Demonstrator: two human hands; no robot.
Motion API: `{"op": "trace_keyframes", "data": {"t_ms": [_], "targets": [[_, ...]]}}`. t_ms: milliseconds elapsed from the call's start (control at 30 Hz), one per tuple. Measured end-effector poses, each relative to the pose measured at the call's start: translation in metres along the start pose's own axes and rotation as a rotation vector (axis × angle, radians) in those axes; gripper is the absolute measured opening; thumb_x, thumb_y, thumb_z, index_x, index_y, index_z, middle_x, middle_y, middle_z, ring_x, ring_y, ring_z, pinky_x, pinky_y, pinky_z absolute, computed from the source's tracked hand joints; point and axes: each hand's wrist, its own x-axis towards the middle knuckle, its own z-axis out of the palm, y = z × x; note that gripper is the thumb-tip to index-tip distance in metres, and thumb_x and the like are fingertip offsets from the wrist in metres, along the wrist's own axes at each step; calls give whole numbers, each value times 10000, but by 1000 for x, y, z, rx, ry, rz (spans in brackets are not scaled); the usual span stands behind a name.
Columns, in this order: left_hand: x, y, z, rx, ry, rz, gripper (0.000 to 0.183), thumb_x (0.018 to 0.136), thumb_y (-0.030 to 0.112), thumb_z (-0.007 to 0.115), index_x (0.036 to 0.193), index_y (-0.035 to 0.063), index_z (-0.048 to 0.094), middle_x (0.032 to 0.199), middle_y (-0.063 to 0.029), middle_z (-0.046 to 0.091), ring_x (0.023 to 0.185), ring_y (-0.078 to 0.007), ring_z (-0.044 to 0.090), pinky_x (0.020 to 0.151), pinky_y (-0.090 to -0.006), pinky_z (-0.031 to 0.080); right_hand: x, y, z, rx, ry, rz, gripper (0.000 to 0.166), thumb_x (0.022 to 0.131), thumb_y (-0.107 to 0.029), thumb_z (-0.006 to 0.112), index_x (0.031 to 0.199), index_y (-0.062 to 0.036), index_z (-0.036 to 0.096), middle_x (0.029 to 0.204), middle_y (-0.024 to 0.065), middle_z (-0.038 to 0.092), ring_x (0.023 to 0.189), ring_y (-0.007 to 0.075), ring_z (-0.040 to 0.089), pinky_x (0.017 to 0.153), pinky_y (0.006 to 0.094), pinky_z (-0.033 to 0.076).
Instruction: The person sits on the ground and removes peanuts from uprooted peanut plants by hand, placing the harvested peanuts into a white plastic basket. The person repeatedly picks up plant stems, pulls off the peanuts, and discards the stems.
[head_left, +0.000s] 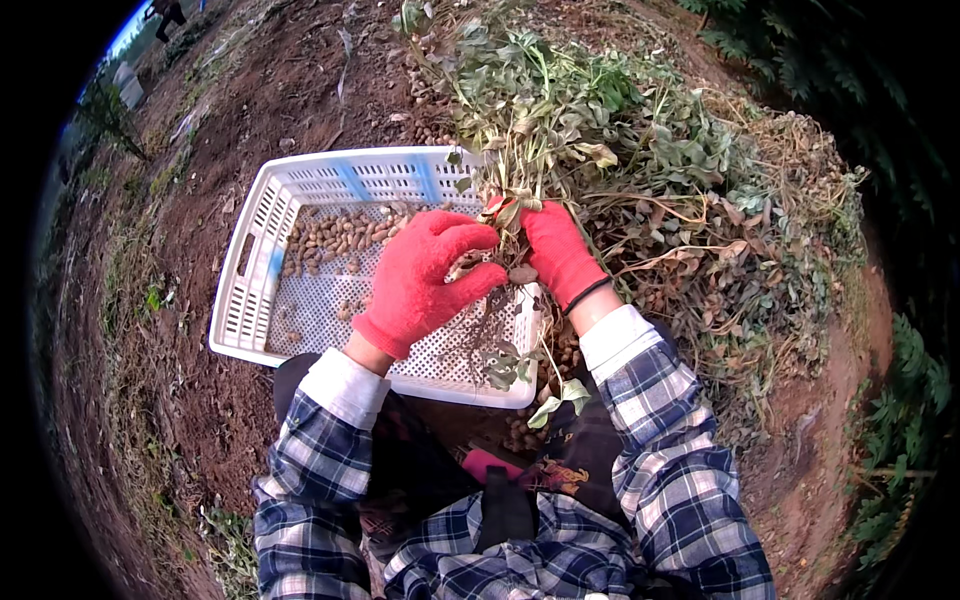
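My right hand (559, 247), in a red glove, is closed around the stems of a peanut plant (517, 169) over the right end of a white plastic crate (307, 360). Also in a red glove, my left hand (431, 281) is over the crate, its thumb and forefinger apart beside the plant. A peanut pod (523, 274) shows just past the left thumb tip, and thin roots (480, 330) hang below. Loose peanuts (337, 236) lie mostly along the far left part of the crate's perforated floor. Leaves partly cover the right fingers.
A large heap of pulled peanut plants (697, 195) lies right of the crate. More pods (525, 431) are on the ground between my legs. Bare soil (195, 405) is at the left, and leafy green plants (892, 435) stand at the far right. Another person (169, 16) is far off, top left.
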Motion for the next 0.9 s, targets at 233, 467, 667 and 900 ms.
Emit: {"op": "trace_keyframes", "data": {"t_ms": [233, 467, 667, 900], "targets": [[-9, -7, 23, 112, -146, 54, 312, 645, 184, 702, 944, 152, 618, 918, -55, 592, 833, -267, 552, 694, -357, 453, -6, 9, 17, 125, -81, -83, 173, 751, -107, 683, 876, -3, 626, 756, 59, 620, 613, 163, 571, 534, 305, 451], [-3, -1, 12, -909, -55, -782, 205, 894, 242, 508, 970, 64, 577, 732, 24, 532, 553, -49, 429, 476, -187, 325, -5, -1, 18, 55, -105, -102, 184, 765, -167, 668, 878, -26, 634, 787, 47, 629, 664, 148, 589, 584, 292, 462], [1, 4, 11, -937, 52, -843, 248, 901, 227, 520, 1059, 42, 570, 594, 59, 444, 467, -17, 345, 423, -173, 245, 2, 9, 22, -56, -87, -303, 241, 763, -152, 672, 968, -43, 610, 877, 50, 634, 800, 163, 598, 687, 315, 476], [-8, -23, -15, 152, 179, -199, 294, 760, 128, 643, 1051, 141, 607, 867, -16, 585, 643, -122, 538, 531, -270, 423, 17, 5, -3, -538, 79, -477, 217, 749, -121, 687, 952, -78, 625, 883, 66, 638, 789, 184, 609, 682, 323, 491]]}}
